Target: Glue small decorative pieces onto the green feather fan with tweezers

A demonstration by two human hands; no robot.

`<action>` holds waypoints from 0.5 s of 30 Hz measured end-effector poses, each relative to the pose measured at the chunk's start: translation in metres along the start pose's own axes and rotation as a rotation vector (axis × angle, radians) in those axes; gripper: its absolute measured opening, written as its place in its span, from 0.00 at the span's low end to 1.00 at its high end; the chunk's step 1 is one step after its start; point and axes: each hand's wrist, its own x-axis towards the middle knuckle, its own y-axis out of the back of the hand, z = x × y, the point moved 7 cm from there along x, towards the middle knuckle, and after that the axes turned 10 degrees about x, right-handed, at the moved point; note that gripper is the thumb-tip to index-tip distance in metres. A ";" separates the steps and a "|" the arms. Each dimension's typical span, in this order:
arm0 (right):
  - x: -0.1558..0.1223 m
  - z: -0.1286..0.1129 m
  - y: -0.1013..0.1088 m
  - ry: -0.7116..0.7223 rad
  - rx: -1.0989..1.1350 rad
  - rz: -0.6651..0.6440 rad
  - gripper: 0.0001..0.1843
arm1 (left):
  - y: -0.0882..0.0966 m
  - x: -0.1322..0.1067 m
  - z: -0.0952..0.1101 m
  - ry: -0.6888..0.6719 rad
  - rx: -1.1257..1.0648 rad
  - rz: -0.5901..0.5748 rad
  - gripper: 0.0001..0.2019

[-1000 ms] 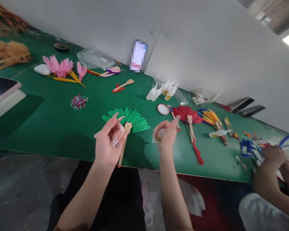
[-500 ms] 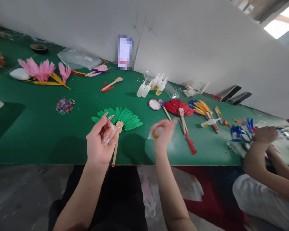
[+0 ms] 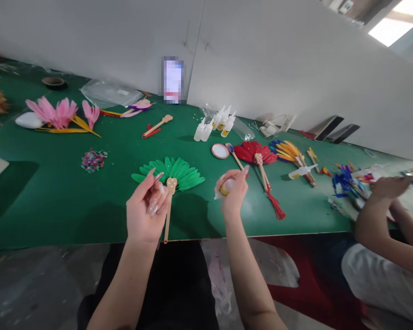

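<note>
A green feather fan [image 3: 179, 172] with a wooden handle lies on the green table [image 3: 55, 201] in front of me. My left hand [image 3: 146, 208] is raised just left of the handle, fingers pinched on a thin pale item I cannot make out. My right hand [image 3: 232, 190] is closed around a small white glue bottle [image 3: 226, 187] with a yellow band, held above the table to the right of the fan.
A red feather fan [image 3: 258, 153], a round lid [image 3: 220, 151], several glue bottles [image 3: 213, 126], a multicoloured fan [image 3: 291, 153], pink feathers [image 3: 57, 112] and a sequin pile [image 3: 93, 159] lie on the table. Another person's hands [image 3: 388, 188] work at the right among blue feathers.
The view has shifted a little. My right hand turned the glue bottle and drew slightly nearer. My left hand kept its pinch beside the fan handle. The other person's hand lifted.
</note>
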 end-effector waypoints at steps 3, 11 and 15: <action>0.008 -0.028 -0.018 -0.024 0.079 -0.044 0.35 | 0.000 -0.001 -0.002 0.020 -0.012 0.035 0.20; 0.001 -0.082 -0.108 -0.069 0.376 -0.480 0.35 | -0.010 -0.010 -0.010 0.063 -0.040 -0.088 0.19; -0.005 -0.089 -0.144 -0.123 0.510 -0.688 0.35 | -0.023 -0.021 -0.010 0.116 -0.114 -0.208 0.20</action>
